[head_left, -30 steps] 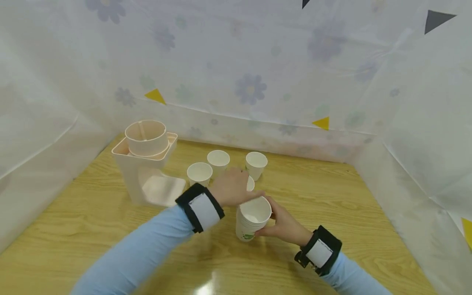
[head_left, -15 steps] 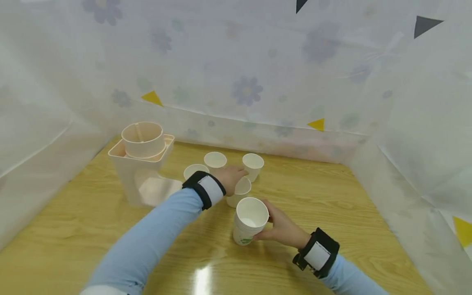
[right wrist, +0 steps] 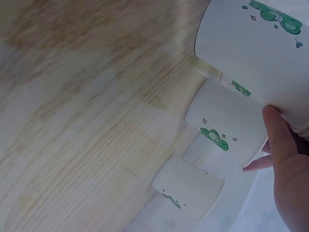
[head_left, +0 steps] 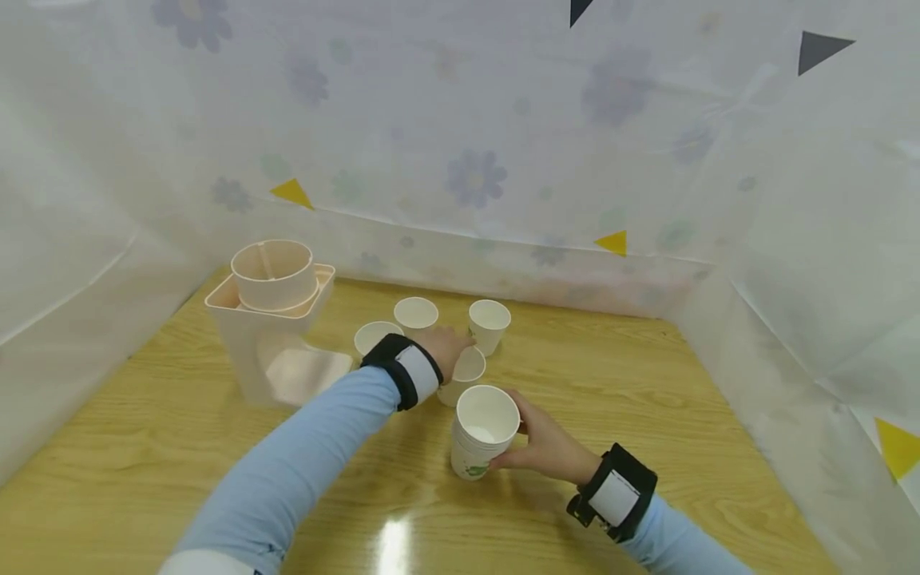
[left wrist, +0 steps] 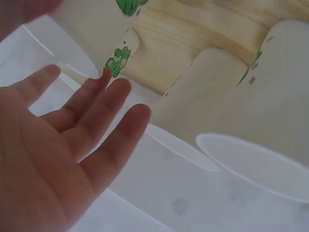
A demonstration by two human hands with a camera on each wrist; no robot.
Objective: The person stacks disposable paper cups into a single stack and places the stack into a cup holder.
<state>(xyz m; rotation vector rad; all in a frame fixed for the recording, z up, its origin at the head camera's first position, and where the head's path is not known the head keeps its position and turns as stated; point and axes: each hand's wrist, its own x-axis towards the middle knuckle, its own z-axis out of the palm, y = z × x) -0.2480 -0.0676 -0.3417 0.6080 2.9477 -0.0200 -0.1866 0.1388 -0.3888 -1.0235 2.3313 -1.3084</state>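
Your right hand curls its thumb and fingers around a stack of white cups, which stands upright on the table, nearest to you. Your left hand has its fingers spread and grasps nothing; whether a fingertip touches a rim, I cannot tell. One near cup stands just beyond the stack, one far cup stands behind it, and two left cups stand toward the pale container. The cups look like paper, so probably they are light, thin and easy to dent or tip. Better hold a single one gently below its rim; the nested stack should bear a firmer grip.
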